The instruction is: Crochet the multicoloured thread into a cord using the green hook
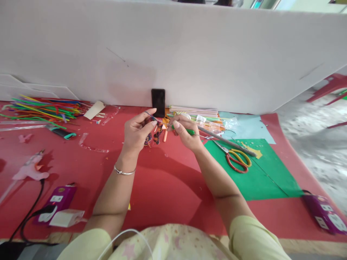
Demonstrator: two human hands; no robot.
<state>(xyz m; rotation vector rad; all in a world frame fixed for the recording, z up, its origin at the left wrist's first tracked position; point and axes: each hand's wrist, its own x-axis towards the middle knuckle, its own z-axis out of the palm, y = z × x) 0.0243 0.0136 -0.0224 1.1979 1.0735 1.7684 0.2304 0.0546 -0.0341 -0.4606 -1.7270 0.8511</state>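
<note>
My left hand (138, 131) is raised over the red table (162, 187) and holds a small multicoloured bundle of wound pipe cleaners (151, 136), thumb and forefinger pinching a thin blue strand at its top. My right hand (185, 131) is close beside it, fingers pinched on a green pipe cleaner (189, 131) that runs from the bundle toward the right. Both hands hover above the table, a little in front of a black phone (158, 102) leaning on the white partition.
Yellow-and-red scissors (236, 159) and a long grey stick (227, 141) lie on green paper (260, 180) at right. A heap of coloured pipe cleaners (43, 108) is at far left, a pink glue gun (29, 169) and purple power strips (58, 202) near the front edges.
</note>
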